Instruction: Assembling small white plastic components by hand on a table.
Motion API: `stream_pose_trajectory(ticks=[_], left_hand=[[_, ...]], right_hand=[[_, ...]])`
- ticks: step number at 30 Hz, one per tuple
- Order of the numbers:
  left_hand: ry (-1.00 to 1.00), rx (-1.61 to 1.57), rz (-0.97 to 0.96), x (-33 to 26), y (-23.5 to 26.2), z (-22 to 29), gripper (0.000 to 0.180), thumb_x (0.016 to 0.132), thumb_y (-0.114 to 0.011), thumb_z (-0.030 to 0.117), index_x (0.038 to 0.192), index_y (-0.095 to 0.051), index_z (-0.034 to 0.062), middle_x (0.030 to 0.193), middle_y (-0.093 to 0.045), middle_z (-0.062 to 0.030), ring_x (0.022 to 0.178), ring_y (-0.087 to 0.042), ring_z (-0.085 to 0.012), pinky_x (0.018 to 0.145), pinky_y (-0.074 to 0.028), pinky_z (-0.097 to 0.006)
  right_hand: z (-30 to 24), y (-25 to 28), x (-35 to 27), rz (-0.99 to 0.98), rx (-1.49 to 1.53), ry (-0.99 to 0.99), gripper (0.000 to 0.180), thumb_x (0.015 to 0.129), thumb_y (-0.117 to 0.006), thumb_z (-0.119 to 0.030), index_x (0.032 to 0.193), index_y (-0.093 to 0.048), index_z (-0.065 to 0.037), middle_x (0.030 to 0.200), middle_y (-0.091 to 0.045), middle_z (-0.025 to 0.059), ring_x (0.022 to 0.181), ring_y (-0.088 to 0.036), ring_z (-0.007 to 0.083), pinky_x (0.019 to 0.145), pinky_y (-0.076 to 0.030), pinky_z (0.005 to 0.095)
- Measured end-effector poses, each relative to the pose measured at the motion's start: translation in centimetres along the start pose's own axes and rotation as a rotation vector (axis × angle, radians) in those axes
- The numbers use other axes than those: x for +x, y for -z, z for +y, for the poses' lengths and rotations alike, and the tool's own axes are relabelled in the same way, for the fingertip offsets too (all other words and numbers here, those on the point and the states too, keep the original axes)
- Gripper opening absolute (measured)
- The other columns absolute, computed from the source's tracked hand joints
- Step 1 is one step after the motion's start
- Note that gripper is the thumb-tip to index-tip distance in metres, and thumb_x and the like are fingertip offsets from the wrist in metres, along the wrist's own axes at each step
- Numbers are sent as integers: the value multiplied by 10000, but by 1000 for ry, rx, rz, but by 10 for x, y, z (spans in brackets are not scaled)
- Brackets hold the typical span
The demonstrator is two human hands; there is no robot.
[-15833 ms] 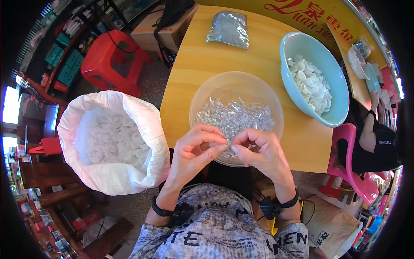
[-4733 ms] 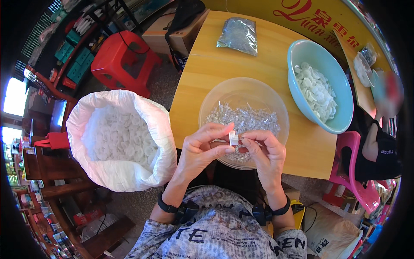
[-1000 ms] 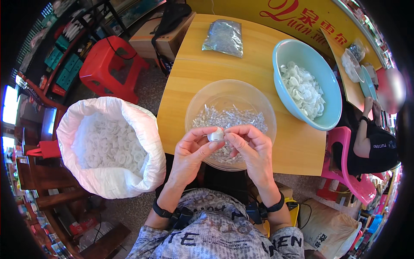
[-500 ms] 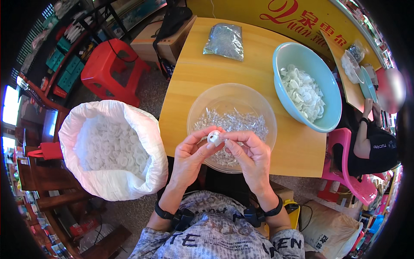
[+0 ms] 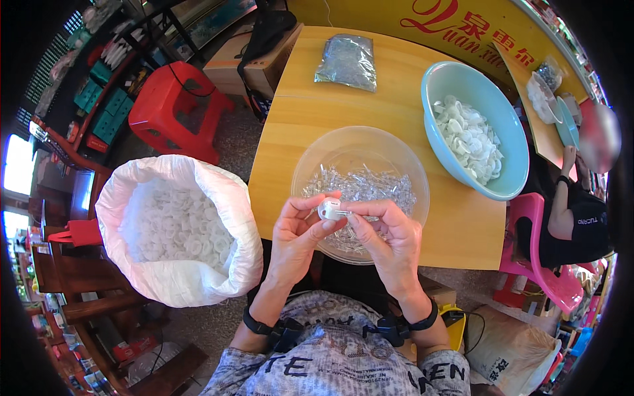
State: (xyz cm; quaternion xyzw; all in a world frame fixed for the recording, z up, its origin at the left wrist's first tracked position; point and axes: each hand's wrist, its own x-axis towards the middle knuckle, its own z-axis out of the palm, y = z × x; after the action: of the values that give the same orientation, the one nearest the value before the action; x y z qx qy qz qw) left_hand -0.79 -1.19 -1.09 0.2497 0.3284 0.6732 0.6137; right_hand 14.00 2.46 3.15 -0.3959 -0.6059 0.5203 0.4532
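Note:
My left hand (image 5: 295,232) pinches a small white round plastic cap (image 5: 328,207) between thumb and fingers. Between the thumb and forefinger of my right hand (image 5: 389,239) is a thin clear plastic piece (image 5: 341,212), its end at the cap's side; whether it sits inside cannot be made out. Both hands are over the near part of a round translucent tub (image 5: 304,148), which holds many loose clear plastic pieces (image 5: 376,185). A large white sack (image 5: 244,264) full of whitish round plastic parts stands at my left.
A light blue basin (image 5: 432,99) with white discs stands on the wooden table (image 5: 277,138), right of the tub. Farther back lies a silvery plastic bag (image 5: 347,63). A red stool (image 5: 172,109) is at the far left. Another person (image 5: 568,218) sits at right by a pink chair (image 5: 528,244).
The cap has turned slightly in my left fingers, and the clear piece in my right shows more plainly against it. The whole view has shifted a little.

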Motion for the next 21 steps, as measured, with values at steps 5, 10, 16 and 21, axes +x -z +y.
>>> stream_pose_trajectory(ticks=[5, 10, 16, 21], left_hand=[[-25, 4, -24, 0, 1, -2, 294, 827, -615, -80, 1068, -522, 60, 1286, -493, -214, 1139, -547, -258, 947, -502, -406], [-42, 26, -28, 0, 1, -2, 280, 825, -613, -88, 1044, -523, 63, 1287, -493, -215, 1147, -542, -255, 945, -504, -400], [-66, 66, -26, 0, 1, -2, 271, 826, -612, -90, 1034, -525, 61, 1285, -495, -213, 1153, -537, -252, 949, -501, -390], [-116, 123, -47, -1, 1, -2, 269, 828, -609, -93, 1036, -524, 55, 1290, -490, -199, 1158, -535, -268, 963, -489, -389]], right_hand=[[0, -3, 1, -1, -13, 24, 106, 857, -632, -16, 962, -642, -22, 926, -682, 85, 802, -650, 126, 673, -555, 264], [3, -3, 0, 4, -77, 63, 120, 840, -644, -9, 957, -650, -34, 921, -682, 89, 796, -652, 142, 663, -557, 269], [3, -3, 1, 11, -100, 56, 132, 831, -651, -7, 958, -656, -42, 917, -683, 87, 795, -650, 146, 664, -560, 269], [0, -3, 0, -10, -94, 34, 127, 841, -641, 0, 965, -649, -27, 950, -676, 97, 808, -654, 145, 698, -569, 276]])
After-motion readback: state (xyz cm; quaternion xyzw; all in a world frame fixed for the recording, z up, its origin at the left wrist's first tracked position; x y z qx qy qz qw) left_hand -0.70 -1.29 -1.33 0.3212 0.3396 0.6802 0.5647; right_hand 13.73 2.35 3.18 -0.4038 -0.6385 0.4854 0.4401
